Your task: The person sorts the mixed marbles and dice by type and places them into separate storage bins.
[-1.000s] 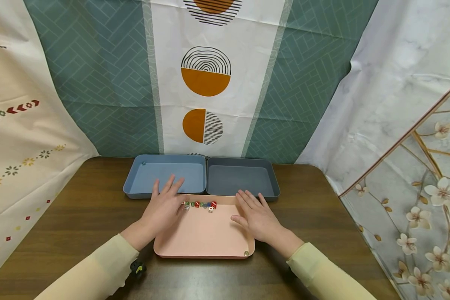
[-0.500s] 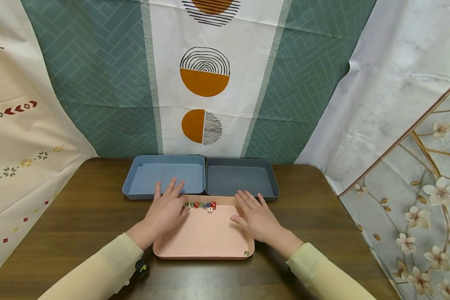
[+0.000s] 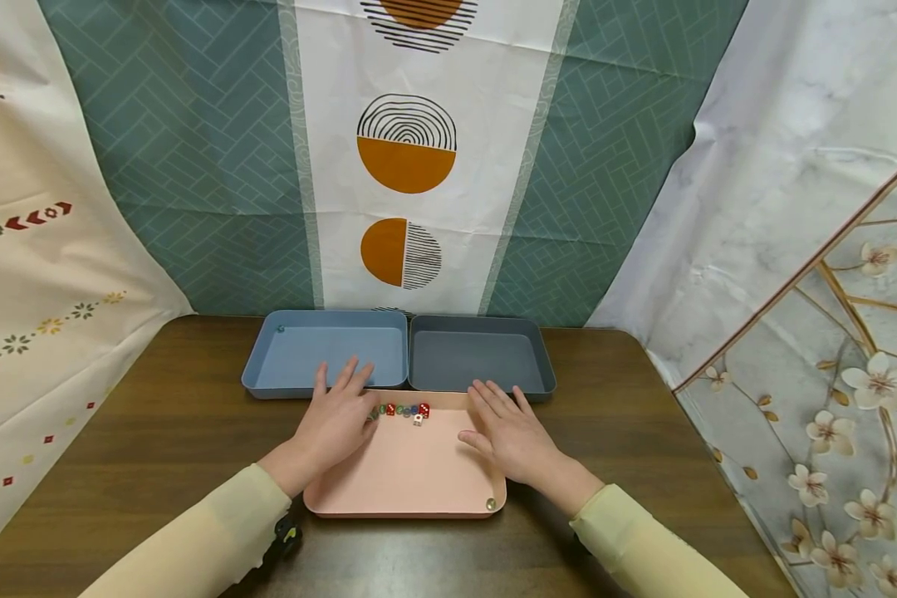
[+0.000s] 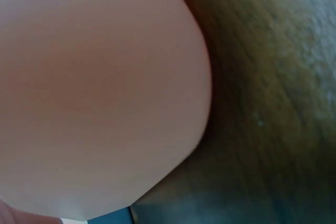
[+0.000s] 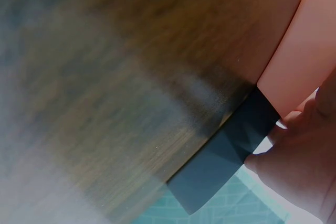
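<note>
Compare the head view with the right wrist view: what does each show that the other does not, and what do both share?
Only the head view shows the left hand, the blue tray and the dice.

Only the right wrist view gives a close, low look at the outer wall of the dark grey tray.

Both share the right hand, the dark grey tray, the pink tray, the wooden table and the teal cloth.

Pink tray [image 3: 419,477], white-dotted red dice [image 3: 424,410]
</note>
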